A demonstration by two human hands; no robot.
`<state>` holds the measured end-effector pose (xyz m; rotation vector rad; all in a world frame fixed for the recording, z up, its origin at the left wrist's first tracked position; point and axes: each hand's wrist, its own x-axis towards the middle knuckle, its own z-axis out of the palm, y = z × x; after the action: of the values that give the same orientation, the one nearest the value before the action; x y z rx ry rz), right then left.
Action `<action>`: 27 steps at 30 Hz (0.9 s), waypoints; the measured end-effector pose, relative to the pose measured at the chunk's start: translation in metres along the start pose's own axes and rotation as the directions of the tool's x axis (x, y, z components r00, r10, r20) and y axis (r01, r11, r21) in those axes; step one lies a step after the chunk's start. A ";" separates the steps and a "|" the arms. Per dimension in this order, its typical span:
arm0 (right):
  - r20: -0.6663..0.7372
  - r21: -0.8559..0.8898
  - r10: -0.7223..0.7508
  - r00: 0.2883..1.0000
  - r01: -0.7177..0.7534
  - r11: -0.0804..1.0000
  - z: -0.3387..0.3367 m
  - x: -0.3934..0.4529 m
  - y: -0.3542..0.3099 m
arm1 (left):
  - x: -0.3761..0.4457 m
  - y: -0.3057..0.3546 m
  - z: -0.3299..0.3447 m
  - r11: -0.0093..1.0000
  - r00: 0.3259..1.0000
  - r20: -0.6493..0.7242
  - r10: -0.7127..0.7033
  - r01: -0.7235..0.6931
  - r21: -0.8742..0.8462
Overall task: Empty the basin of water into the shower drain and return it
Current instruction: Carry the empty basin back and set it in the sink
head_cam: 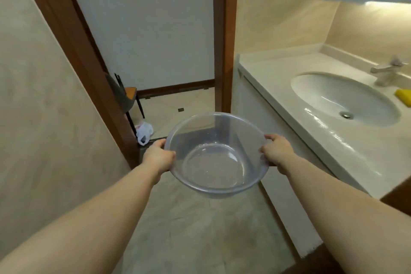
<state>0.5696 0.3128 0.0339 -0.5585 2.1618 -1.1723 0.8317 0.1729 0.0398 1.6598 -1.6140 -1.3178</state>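
A clear plastic basin [216, 155] hangs in the air above the bathroom floor, held level between both hands. My left hand [159, 158] grips its left rim and my right hand [277, 151] grips its right rim. The basin looks see-through down to its round bottom; whether a thin layer of water lies in it I cannot tell. No shower drain shows in this view.
A vanity counter [278, 100] with an oval sink [342, 98], a tap [385, 71] and a yellow sponge [404, 95] runs along the right. Ahead, an open doorway [220, 51] with a brown frame leads to a tiled room with a chair [126, 98] and a white plastic bag [144, 132]. A beige wall [44, 118] stands on the left.
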 end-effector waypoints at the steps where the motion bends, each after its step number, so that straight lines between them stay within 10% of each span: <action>1: -0.020 -0.003 0.005 1.000 -0.005 1.000 -0.001 0.017 -0.010 | 0.019 0.014 0.005 1.000 1.000 0.004 0.001 -0.001 0.017; 12: -0.320 0.127 0.091 0.943 -0.052 0.990 -0.070 0.178 -0.069 | 0.211 0.173 0.136 0.979 0.934 0.308 0.181 -0.202 0.040; 27: -0.694 0.415 0.411 0.590 -0.138 0.899 -0.211 0.276 -0.053 | 0.291 0.367 0.409 0.896 0.564 0.765 0.309 -0.442 -0.036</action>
<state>0.2294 0.2407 0.0824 0.5563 2.4984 -1.7371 0.2563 -0.0580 0.0899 0.7056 -2.4362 -1.7924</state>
